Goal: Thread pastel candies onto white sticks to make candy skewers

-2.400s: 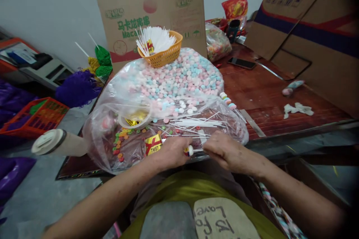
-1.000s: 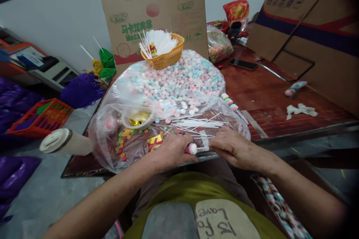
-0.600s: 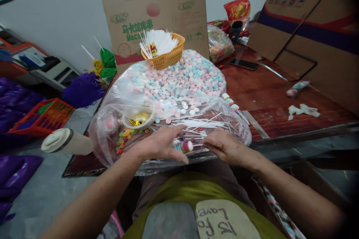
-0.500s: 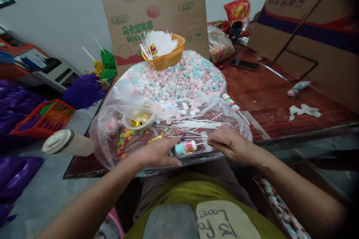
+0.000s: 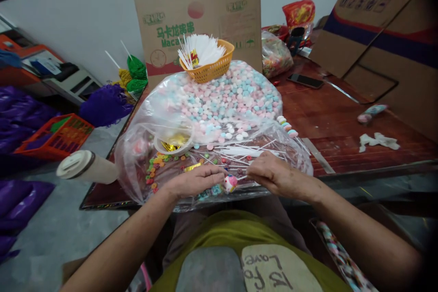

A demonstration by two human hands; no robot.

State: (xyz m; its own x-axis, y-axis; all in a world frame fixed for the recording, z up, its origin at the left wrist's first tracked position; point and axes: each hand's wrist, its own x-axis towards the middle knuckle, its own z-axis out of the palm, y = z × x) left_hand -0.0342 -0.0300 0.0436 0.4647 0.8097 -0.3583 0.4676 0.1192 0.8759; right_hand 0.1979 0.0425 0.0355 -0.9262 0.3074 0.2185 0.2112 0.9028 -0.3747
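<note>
My right hand [image 5: 268, 172] is closed, pinching a thin white stick [image 5: 242, 177]. At the stick's left end is a small sweet [image 5: 230, 184] with pink and white colours. My left hand [image 5: 196, 181] lies palm down with its fingers stretched out, their tips just beside the sweet; its thumb is hidden. Part of a blue printed wrapper [image 5: 211, 192] shows beneath the left hand. Beyond the hands, loose white sticks [image 5: 239, 151] lie on clear plastic, and small coloured rings [image 5: 153, 174] are scattered to the left.
A clear bag of pastel marshmallows [image 5: 219, 96] spreads behind, bearing an orange basket [image 5: 215, 69] of white sticks. A round tub [image 5: 186, 146] holds gold pieces. A lidded cup [image 5: 92, 168] stands at the left edge. A phone [image 5: 305, 80] and cardboard boxes [image 5: 201, 4] are further back.
My left hand has moved slightly up and right, its fingers now straighter and over the sweet. The pale blue part seen between its fingers is now mostly covered. The right hand still pinches the stick.
</note>
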